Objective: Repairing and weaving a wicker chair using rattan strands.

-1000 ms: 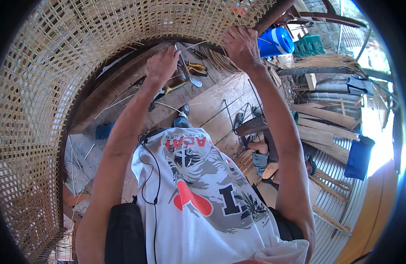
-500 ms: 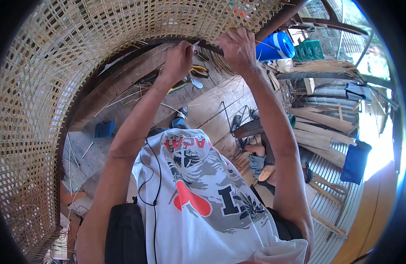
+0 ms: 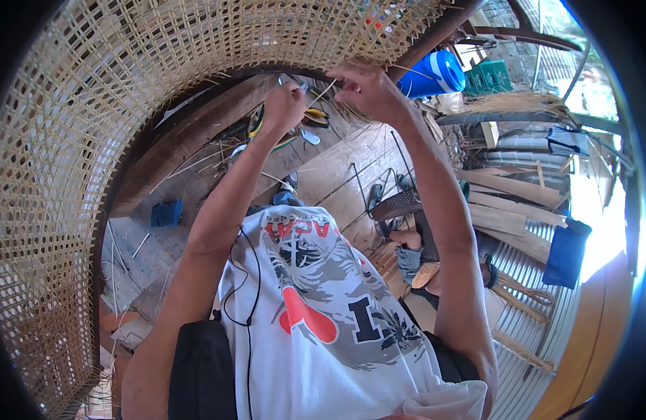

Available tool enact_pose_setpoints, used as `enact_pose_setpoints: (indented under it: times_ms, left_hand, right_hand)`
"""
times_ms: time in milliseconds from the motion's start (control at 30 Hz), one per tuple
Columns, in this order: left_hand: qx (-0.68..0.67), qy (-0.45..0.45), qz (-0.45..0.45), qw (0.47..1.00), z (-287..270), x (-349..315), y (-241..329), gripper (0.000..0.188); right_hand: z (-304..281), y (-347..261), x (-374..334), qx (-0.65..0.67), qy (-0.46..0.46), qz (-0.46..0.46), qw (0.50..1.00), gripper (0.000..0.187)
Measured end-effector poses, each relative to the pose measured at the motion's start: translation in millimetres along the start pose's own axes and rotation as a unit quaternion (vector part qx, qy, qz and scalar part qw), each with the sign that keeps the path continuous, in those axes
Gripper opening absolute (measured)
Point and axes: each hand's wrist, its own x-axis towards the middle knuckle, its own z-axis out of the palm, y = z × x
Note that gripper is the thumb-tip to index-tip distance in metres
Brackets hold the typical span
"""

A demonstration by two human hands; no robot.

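A woven cane panel (image 3: 197,52) with an open lattice curves across the top and left, edged by a dark wooden frame (image 3: 120,168). Just below the rim, my right hand (image 3: 368,87) has its fingers bent in a pinch around a thin, pale cane strand (image 3: 324,92). This strand slants down toward my left hand (image 3: 286,106), whose fingers are closed. Small shiny bits poke out by the left fingers; what that hand holds is mostly hidden. Short cane ends stick out along the frame's edge between the hands.
Tools with yellow-and-black parts (image 3: 316,117) lie on the wooden floor beneath my hands. Behind my right arm are a blue drum-shaped container (image 3: 438,72), a green crate (image 3: 488,78) and stacked boards (image 3: 512,189). Another person (image 3: 409,255) sits to the right.
My right hand has come off the rim, turning and shifting slightly left, and a cane strand now shows between the hands. My left hand has dropped a little lower.
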Motion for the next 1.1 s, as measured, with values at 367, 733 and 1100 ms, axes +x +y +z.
enact_pose_setpoints:
  times_ms: [367, 733, 1100]
  left_hand:
    - [0.004, -0.027, -0.010, 1.000, -37, -36, -13, 0.036]
    - [-0.054, 0.010, 0.076, 0.996, 16, -1, 48, 0.038]
    - [-0.027, 0.026, 0.040, 0.998, 26, 16, 86, 0.029]
  right_hand:
    - [19, 20, 29, -0.405, 0.064, -0.106, 0.906, 0.014]
    - [8, 18, 12, -0.314, 0.208, -0.091, 0.922, 0.007]
    - [20, 16, 19, -0.373, 0.229, -0.093, 0.894, 0.007]
